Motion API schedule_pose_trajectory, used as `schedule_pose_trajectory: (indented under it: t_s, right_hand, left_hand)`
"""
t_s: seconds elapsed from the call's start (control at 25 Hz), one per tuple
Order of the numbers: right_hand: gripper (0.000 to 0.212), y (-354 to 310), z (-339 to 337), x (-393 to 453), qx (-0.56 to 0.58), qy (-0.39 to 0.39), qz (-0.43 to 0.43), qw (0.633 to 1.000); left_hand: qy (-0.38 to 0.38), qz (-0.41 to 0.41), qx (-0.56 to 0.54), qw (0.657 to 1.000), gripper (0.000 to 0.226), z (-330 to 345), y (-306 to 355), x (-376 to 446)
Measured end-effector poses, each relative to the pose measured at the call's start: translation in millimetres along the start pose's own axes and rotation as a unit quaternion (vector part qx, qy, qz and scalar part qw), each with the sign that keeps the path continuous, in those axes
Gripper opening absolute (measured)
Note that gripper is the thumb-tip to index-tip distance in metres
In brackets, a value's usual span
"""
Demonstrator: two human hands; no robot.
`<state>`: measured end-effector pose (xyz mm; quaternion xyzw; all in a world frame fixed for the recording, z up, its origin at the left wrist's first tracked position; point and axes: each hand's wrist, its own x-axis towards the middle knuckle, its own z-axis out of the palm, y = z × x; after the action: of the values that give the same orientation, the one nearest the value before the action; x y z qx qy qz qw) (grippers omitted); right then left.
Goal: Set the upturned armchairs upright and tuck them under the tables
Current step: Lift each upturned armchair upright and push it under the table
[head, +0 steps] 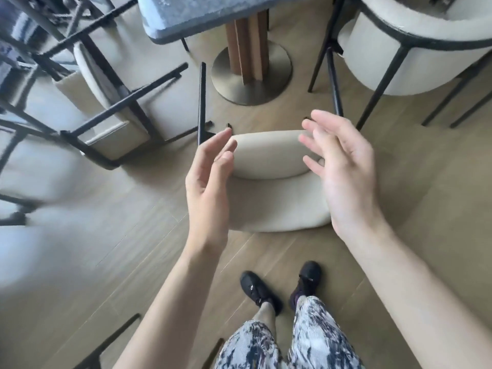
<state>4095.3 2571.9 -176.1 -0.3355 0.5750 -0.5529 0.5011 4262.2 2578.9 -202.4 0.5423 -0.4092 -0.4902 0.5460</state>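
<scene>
**Both hands hover over a cream armchair at the table's foot**

The landmark here is the table's round metal base (pixel 251 75), with its wooden column rising to the grey tabletop (pixel 202 14). Just on the near side of that base stands a cream armchair (pixel 274 193), seen from above: a rounded padded back with the seat cushion in front of it, and thin black legs (pixel 201 102) showing on the base side. It looks upright, though the hands cover part of it and I cannot tell how its legs meet the floor.

The left hand (pixel 207 182) and the right hand (pixel 343 171) hang above the chair's two sides, palms turned toward each other, fingers straight and loosely spread. Both are empty and wide; neither is touching the upholstery as far as I can see.

Left of the base, another cream chair (pixel 111 97) lies tipped with its black frame in the air. Right of the base, a third chair (pixel 415 49) stands on its legs. The person's black shoes (pixel 259 290) are on the wooden floor (pixel 426 182) on the near side of the armchair, away from the base.

Handling, as I judge it: the padding is soft and will give under the fingers, so a pinch on the cushion would slip. The metal frame is stiff and carries the weight, likely moderate. The best hold is the curved top edge of the back, one hand on each side, pushing evenly toward the base so the legs slide rather than catch.
</scene>
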Motion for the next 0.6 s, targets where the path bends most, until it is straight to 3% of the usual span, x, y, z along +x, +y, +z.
schedule_pose_trajectory:
  t_s: [0.24,0.6]
  right_hand:
    - [0.023,39.3,-14.4,25.9,0.011,0.03,0.033,0.999]
    - [0.02,134.8,-41.3,53.5,0.024,0.008,0.093,0.995]
  left_hand:
    - [0.007,-0.064,-0.034,0.997,0.044,25.7,-46.1,14.6]
    - [0.064,-0.13,-0.055,0.988,0.038,46.5,-146.6,23.8]
